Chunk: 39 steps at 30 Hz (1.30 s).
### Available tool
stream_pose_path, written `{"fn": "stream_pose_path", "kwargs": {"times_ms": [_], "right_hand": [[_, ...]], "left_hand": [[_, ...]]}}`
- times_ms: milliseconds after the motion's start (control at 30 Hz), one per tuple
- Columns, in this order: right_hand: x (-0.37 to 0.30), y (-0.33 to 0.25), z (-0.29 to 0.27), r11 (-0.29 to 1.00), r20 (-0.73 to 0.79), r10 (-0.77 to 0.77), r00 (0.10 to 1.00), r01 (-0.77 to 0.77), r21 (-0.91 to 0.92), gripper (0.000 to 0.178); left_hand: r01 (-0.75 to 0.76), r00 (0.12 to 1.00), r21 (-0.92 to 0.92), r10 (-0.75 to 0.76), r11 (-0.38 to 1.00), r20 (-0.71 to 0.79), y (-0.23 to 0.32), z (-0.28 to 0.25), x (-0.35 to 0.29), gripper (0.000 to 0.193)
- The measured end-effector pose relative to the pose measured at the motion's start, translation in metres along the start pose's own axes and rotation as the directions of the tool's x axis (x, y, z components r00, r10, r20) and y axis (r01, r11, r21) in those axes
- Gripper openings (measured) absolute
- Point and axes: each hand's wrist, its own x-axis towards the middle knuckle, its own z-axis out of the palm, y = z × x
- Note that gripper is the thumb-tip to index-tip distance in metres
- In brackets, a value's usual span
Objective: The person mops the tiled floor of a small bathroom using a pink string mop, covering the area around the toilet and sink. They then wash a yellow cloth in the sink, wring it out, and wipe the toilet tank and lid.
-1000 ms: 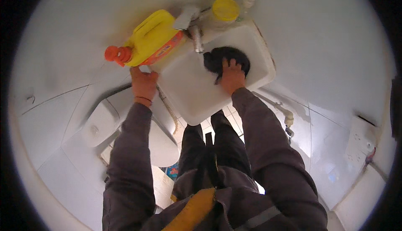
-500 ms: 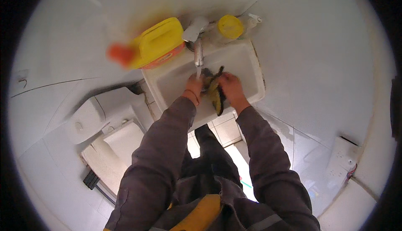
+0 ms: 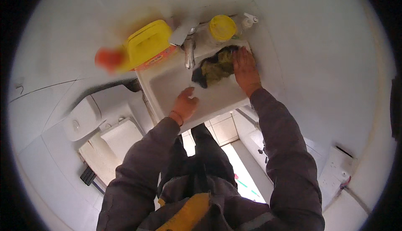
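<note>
A wet-looking yellow-and-black cloth lies spread, with folds, across the right half of the white sink. My right hand rests on the cloth's right end near the sink's side, its fingers stretched out flat. Over the front left of the basin, apart from the cloth, my left hand holds nothing, and its thumb and fingers are spread and slightly bent. Above the basin is the metal tap; I see no stream from its spout.
Behind the sink stand a yellow jug with a blurred red cap, a yellow-lidded jar and a white-topped pump bottle. A white toilet is on the left. On the right wall side sits a white box with wires.
The cloth has gone from bunched between both hands to spread on the sink's right side. My left hand has let go and moved back left; my right moved right. The water stream is gone.
</note>
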Motion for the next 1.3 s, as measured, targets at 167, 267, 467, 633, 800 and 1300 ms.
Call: {"fn": "stream_pose_path", "kwargs": {"times_ms": [167, 267, 467, 633, 800, 1300], "right_hand": [[-0.033, -0.008, -0.01, 0.996, 0.209, -0.05, 0.977, 0.032, 0.089, 0.041], [-0.014, -0.001, -0.021, 0.992, 0.266, -0.107, 0.958, 0.085, 0.095, 0.028], [0.021, -0.028, 0.015, 0.973, 0.162, 0.143, 0.977, -0.168, 0.158, 0.02], [0.01, -0.038, 0.017, 0.96, 0.316, -0.001, 0.949, -0.088, 0.266, 0.029], [0.033, 0.033, -0.016, 0.992, 0.157, -0.044, 0.987, 0.024, 0.125, 0.041], [-0.056, -0.001, -0.022, 0.949, 0.631, 0.111, 0.768, -0.27, 0.162, 0.033]], "left_hand": [[-0.174, 0.984, 0.464, 0.164, 0.869, 0.061, 0.036, -0.07, -0.023, 0.034], [-0.373, 0.927, 0.5, 0.332, 0.782, 0.173, 0.021, -0.082, -0.035, 0.028], [-0.468, 0.875, 0.591, 0.44, 0.657, 0.205, 0.02, -0.075, -0.042, 0.018], [-0.448, 0.866, 0.653, 0.478, 0.61, 0.148, 0.015, -0.082, -0.039, 0.014], [-0.46, 0.858, 0.637, 0.495, 0.619, 0.138, 0.009, -0.076, -0.034, 0.013], [-0.486, 0.857, 0.6, 0.483, 0.635, 0.181, 0.008, -0.084, -0.042, 0.016]]}}
